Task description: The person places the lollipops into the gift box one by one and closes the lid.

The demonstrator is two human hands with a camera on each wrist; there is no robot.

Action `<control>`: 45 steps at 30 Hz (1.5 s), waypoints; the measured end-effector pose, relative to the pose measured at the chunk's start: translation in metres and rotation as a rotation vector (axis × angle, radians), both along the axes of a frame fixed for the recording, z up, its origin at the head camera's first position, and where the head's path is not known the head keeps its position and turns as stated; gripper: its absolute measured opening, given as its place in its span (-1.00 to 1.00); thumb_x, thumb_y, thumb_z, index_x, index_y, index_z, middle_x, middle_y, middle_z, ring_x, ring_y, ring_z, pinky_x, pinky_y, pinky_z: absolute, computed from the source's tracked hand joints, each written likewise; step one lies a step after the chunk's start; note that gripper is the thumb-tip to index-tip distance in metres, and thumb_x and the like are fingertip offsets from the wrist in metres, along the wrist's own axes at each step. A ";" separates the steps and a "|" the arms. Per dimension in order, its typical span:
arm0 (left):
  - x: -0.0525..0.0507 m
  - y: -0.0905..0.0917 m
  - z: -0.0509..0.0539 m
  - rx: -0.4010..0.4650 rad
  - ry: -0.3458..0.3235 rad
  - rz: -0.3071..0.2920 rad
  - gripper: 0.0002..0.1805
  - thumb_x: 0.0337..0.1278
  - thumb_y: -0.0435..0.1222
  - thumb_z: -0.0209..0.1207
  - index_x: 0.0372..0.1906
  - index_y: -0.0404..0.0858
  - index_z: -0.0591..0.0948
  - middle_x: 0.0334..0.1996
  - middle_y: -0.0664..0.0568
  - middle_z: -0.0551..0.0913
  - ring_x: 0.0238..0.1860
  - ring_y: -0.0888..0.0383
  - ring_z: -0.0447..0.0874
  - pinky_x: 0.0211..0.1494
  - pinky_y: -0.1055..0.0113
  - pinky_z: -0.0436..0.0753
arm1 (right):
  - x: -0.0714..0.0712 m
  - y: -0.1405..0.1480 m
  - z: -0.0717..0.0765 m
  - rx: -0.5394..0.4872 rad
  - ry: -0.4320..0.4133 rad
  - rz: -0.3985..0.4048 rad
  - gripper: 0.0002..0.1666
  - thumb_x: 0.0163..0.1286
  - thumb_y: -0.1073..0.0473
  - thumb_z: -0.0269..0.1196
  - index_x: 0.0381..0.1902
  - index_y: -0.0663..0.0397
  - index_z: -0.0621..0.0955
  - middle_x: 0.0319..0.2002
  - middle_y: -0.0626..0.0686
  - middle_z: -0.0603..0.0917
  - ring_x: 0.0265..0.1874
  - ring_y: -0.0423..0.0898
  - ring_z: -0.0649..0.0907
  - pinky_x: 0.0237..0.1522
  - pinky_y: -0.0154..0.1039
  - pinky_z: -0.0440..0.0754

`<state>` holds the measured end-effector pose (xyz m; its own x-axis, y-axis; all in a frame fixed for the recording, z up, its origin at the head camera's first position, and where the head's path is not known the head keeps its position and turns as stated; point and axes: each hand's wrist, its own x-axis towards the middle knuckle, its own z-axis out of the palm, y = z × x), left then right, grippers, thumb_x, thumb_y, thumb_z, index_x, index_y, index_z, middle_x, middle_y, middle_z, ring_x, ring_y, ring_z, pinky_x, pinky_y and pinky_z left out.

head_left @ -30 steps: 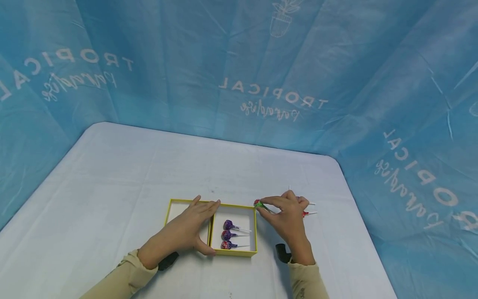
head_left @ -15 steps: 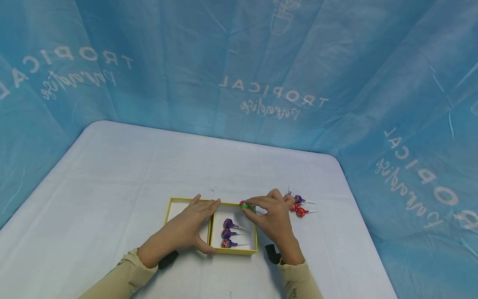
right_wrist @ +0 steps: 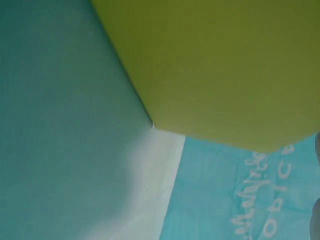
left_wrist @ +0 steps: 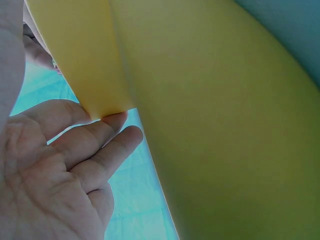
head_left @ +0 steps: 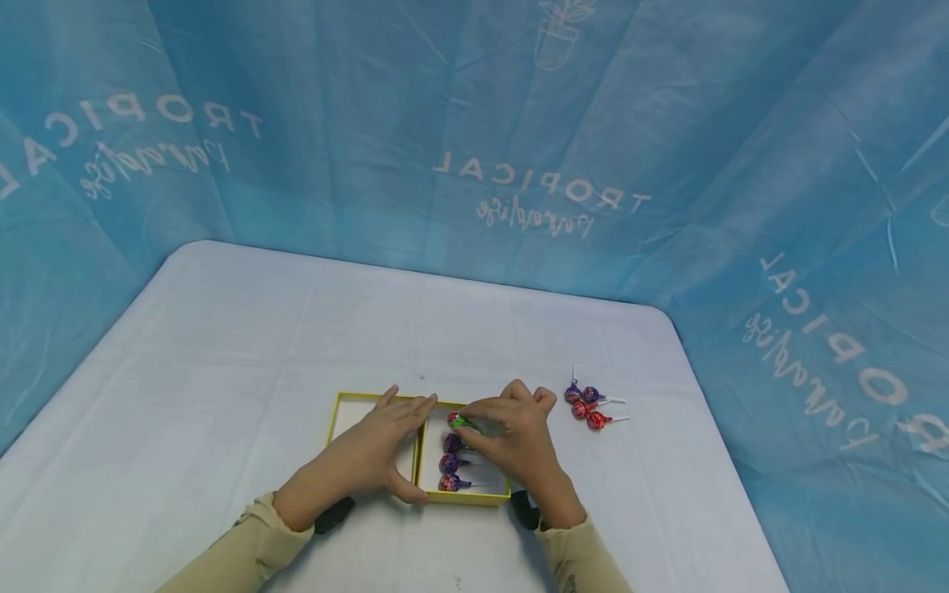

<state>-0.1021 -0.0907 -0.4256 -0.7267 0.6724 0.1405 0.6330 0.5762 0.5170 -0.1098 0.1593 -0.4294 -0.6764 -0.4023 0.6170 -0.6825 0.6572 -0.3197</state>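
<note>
A yellow-edged box (head_left: 474, 499) with a white inside lies on the table, its second half (head_left: 356, 398) to the left. My left hand (head_left: 371, 451) spans the box where the halves meet, thumb on the near edge and fingers at the far edge. In the left wrist view its fingertips (left_wrist: 117, 120) touch the yellow wall (left_wrist: 210, 125). Between thumb and index finger, my right hand (head_left: 515, 432) pinches a green and red lollipop (head_left: 456, 419) at the right half's far side. Three purple lollipops (head_left: 449, 464) lie there in a column, sticks pointing right, partly behind the right hand.
Several red and purple lollipops (head_left: 593, 405) lie loosely on the white table (head_left: 415, 329), right of the box. Blue printed curtains (head_left: 474, 123) surround the table's back and sides. The box wall (right_wrist: 215, 65) fills much of the right wrist view.
My right hand has carried the green lollipop leftward from beyond the box's right edge to inside it, uncovering the loose lollipops. My left hand has stayed on the box.
</note>
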 end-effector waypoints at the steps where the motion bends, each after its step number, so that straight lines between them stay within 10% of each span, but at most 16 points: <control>1: 0.000 0.000 0.000 -0.001 -0.001 0.000 0.36 -0.44 0.18 0.60 0.48 -0.48 0.26 0.42 -0.27 0.40 0.44 -0.13 0.38 0.62 -0.21 0.04 | 0.000 -0.001 0.000 -0.001 0.000 0.005 -0.74 0.01 -0.01 0.61 -0.28 -0.24 0.84 -0.30 -0.26 0.81 -0.40 -0.28 0.33 -0.21 0.01 -0.02; 34: 0.000 0.001 0.001 -0.015 -0.018 0.005 0.37 -0.45 0.19 0.60 0.50 -0.45 0.25 0.44 -0.25 0.38 0.45 -0.12 0.37 0.63 -0.19 0.02 | 0.006 -0.011 -0.002 0.270 -0.199 -0.176 -0.78 0.04 -0.14 0.58 -0.32 -0.34 0.85 -0.58 -0.26 0.65 -0.46 -0.26 0.25 -0.23 -0.08 0.05; 45: 0.000 0.000 0.000 -0.012 -0.008 0.000 0.37 -0.43 0.21 0.59 0.51 -0.45 0.24 0.44 -0.24 0.37 0.44 -0.12 0.37 0.63 -0.20 0.02 | 0.006 -0.014 -0.001 0.334 -0.153 -0.179 -0.87 0.07 -0.10 0.57 -0.38 -0.38 0.85 -0.48 -0.35 0.74 -0.46 -0.24 0.23 -0.25 -0.07 0.06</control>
